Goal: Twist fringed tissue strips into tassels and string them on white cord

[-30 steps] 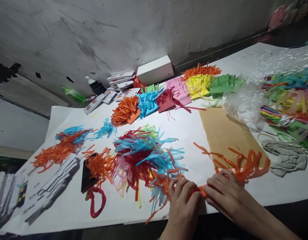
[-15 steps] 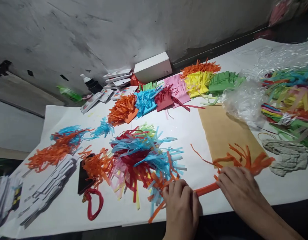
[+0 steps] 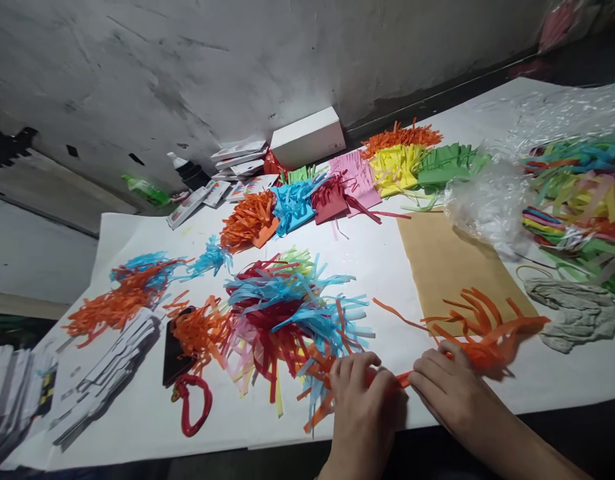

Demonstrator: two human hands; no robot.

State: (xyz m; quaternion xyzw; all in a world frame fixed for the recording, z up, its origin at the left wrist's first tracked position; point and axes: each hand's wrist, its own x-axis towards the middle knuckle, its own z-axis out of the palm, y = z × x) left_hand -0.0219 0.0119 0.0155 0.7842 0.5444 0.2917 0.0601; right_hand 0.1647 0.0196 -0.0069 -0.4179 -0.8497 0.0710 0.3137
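Observation:
My left hand [image 3: 362, 400] and my right hand [image 3: 450, 390] lie side by side at the near edge of the white paper sheet [image 3: 137, 413], both pressed on a rolled strip of orange fringed paper [image 3: 480, 333]. A short stretch of the orange roll shows between the two hands. Its cut fringes fan out to the right past my right hand, over the corner of a tan paper sheet [image 3: 442, 260]. Just left of my left hand rests a heap of blue, red, pink and orange fringed paper [image 3: 287, 313].
Fringed paper pieces [image 3: 387, 167] in orange, blue, red, pink, yellow and green line the back. A white box [image 3: 310, 137] stands by the wall. Clear plastic with coloured strips [image 3: 577, 193] and a grey cloth [image 3: 572, 313] lie right; red scissors [image 3: 190, 400] and card stacks [image 3: 102, 373] left.
My hands spread apart along the orange roll, then came back together. The orange fringes shifted on the tan sheet as the roll moved.

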